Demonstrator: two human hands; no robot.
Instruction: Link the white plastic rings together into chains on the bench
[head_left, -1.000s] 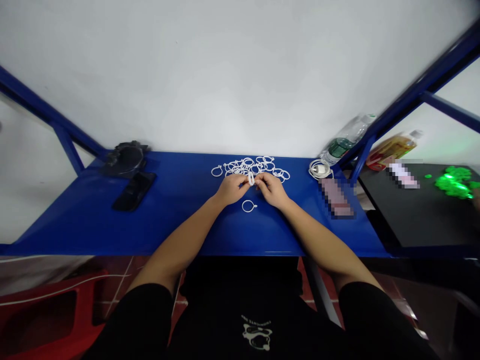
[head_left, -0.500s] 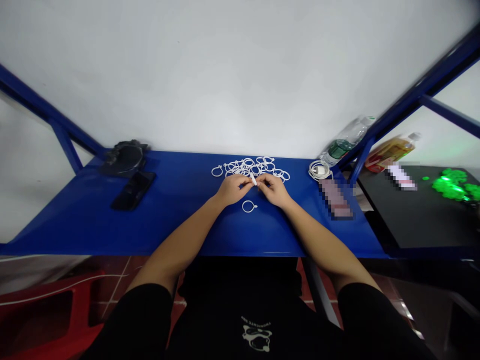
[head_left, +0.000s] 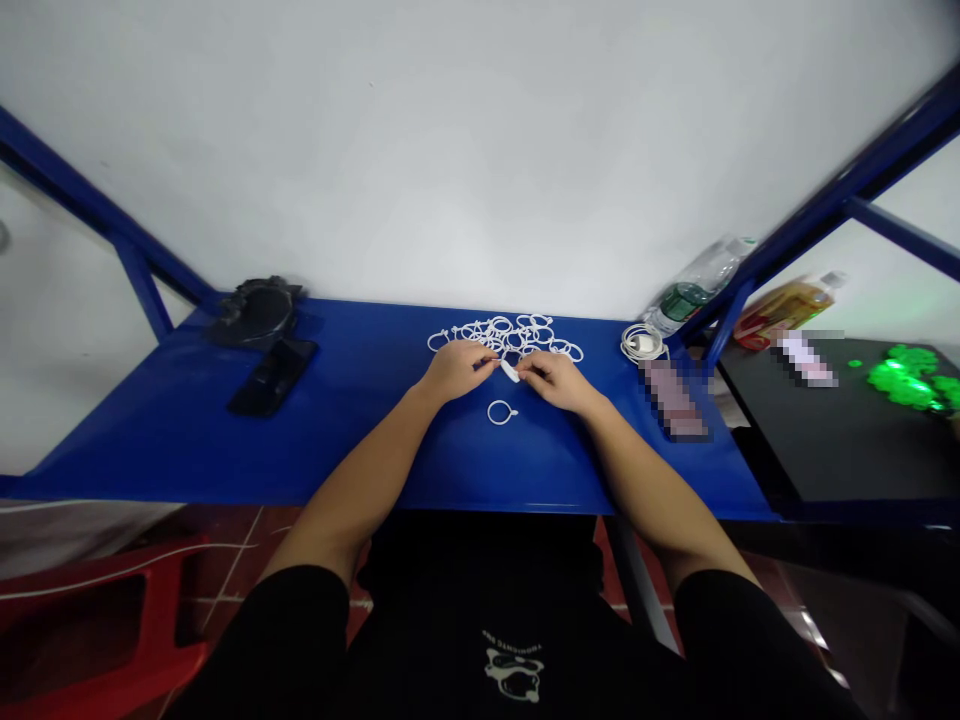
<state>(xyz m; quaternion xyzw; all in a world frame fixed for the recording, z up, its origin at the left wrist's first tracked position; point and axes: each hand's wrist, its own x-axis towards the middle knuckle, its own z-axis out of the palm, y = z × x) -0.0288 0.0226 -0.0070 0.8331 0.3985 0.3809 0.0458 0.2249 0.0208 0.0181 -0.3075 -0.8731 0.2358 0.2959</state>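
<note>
Between my two hands is a small white oblong piece (head_left: pixel 509 371), tilted, its exact kind too small to make out. My left hand (head_left: pixel 459 370) pinches at its upper left end, thumb and fingers pressed together. On its lower right end, the fingertips of my right hand (head_left: pixel 556 380) are closed. Just beyond the hands lies a loose pile of white rings with small eyelets (head_left: pixel 501 328), partly hidden behind my fingers. One single white ring (head_left: pixel 499 412) lies flat on the blue table (head_left: pixel 375 440), nearer to me than the hands.
To the left lie a black phone-like slab (head_left: pixel 274 378) and a dark round object (head_left: pixel 259 312). A coiled white cable with charger (head_left: pixel 643 343), a plastic bottle (head_left: pixel 690 295) and a blurred-out flat item (head_left: pixel 673 400) are on the right. Blue frame bars (head_left: pixel 142 280) flank the table.
My hands have drawn slightly apart, and the white piece between them shows more of its broad face. The view has shifted slightly. The single ring stays on the table.
</note>
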